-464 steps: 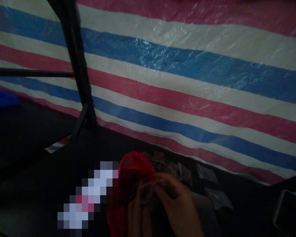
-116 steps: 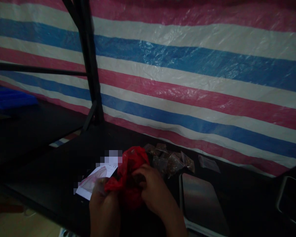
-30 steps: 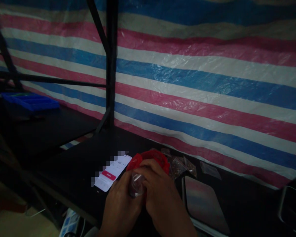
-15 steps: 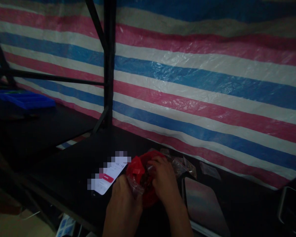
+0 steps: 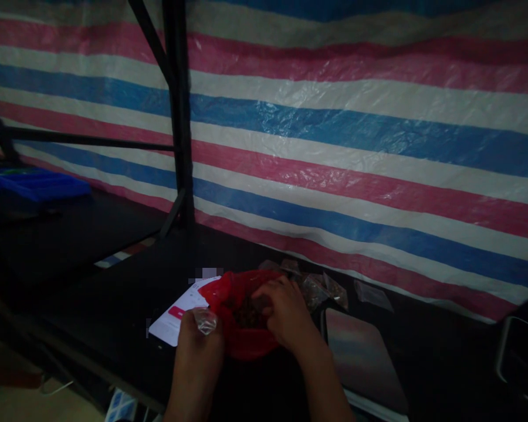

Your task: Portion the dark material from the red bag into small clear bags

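Head view, two bare hands at a dark tabletop (image 5: 101,310). Compared with the frame half a second earlier, the left hand (image 5: 198,349) has drawn leftward with the clear bag (image 5: 206,321), which then lay across the mouth of the red bag (image 5: 251,344) and now sits at its left side; more of the brown pieces (image 5: 247,315) inside is exposed. The left fingers are clamped on the clear bag. The right hand (image 5: 286,313) reaches into the red bag, its fingers curled over the pieces — whether they grip any cannot be told, the tips being lost in shadow. The red bag stands open between the phone (image 5: 171,326) and the grey slab (image 5: 363,354), with small bags (image 5: 314,291) behind it. Lettering: the phone bears a red button, its text illegible; pixelation covers the screen's upper end. Both forearms and the slab are cut off by the lower edge.
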`<state>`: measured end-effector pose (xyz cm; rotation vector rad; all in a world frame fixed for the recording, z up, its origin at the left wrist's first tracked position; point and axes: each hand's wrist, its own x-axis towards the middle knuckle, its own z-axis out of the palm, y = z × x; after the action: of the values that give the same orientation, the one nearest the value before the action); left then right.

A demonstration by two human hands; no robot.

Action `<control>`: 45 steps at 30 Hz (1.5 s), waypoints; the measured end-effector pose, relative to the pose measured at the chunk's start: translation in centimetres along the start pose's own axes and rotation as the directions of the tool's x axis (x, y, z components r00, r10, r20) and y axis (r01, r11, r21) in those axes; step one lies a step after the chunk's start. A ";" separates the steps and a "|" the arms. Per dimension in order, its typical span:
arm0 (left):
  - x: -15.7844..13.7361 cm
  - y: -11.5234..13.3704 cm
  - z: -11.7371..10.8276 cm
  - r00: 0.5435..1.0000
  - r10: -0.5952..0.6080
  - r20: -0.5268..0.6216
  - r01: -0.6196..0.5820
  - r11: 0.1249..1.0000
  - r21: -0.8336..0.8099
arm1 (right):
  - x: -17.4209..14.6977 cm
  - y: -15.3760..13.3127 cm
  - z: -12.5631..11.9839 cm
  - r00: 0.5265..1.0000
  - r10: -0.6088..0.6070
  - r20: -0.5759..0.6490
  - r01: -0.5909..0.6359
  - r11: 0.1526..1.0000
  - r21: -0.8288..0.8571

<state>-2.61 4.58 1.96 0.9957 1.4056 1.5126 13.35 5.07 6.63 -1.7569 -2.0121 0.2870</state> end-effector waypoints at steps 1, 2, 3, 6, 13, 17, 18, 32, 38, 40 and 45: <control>-0.1 0.0 0.1 1.000 -0.019 0.004 0.019 1.000 -0.019 | -0.2 -0.1 0.0 1.000 0.010 0.003 -0.010 1.000 0.009; -0.2 0.1 0.2 0.999 -0.037 0.014 0.037 0.999 -0.035 | -0.3 -0.2 0.0 1.000 0.025 0.004 -0.025 1.000 0.018; -0.3 0.1 0.3 0.998 -0.051 0.025 0.052 0.997 -0.049 | -0.5 -0.3 0.0 0.999 0.041 0.005 -0.042 0.999 0.026; -0.5 -0.2 0.9 0.998 -0.056 0.040 0.059 0.995 -0.083 | -0.7 -0.6 0.1 0.998 0.070 0.007 -0.070 0.997 0.040; -0.5 -0.7 1.4 0.998 0.019 0.063 -0.016 0.998 -0.052 | -0.9 0.0 0.6 0.990 0.135 0.044 -0.140 0.980 0.144; -0.1 -0.4 1.0 0.984 0.157 0.088 -0.161 0.986 0.037 | -1.2 1.0 0.9 0.984 0.170 0.044 -0.176 0.937 0.301; 0.0 -0.4 0.8 0.977 0.190 0.099 -0.197 0.978 0.065 | -1.3 1.2 0.9 0.984 0.170 0.046 -0.176 0.928 0.330; -0.3 -0.7 0.3 0.924 0.307 0.227 -0.370 0.865 0.338 | -3.2 -3.0 -3.0 0.998 0.023 -0.060 0.011 0.863 0.505; -0.8 -0.3 0.3 0.917 0.270 0.293 -0.374 0.838 0.399 | -2.7 -4.2 -2.3 0.990 -0.121 -0.077 0.142 0.894 0.425; -0.8 0.0 0.1 0.913 0.256 0.316 -0.374 0.835 0.403 | -2.7 -4.5 -2.4 0.980 -0.181 -0.083 0.199 0.890 0.410; -0.4 0.3 -0.3 0.906 0.222 0.361 -0.365 0.840 0.401 | -2.9 -5.4 -2.3 0.975 -0.198 -0.095 0.219 0.910 0.353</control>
<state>-2.81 4.06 2.19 1.7361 1.4619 1.1775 9.91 1.07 10.42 -1.2980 -1.9383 0.4963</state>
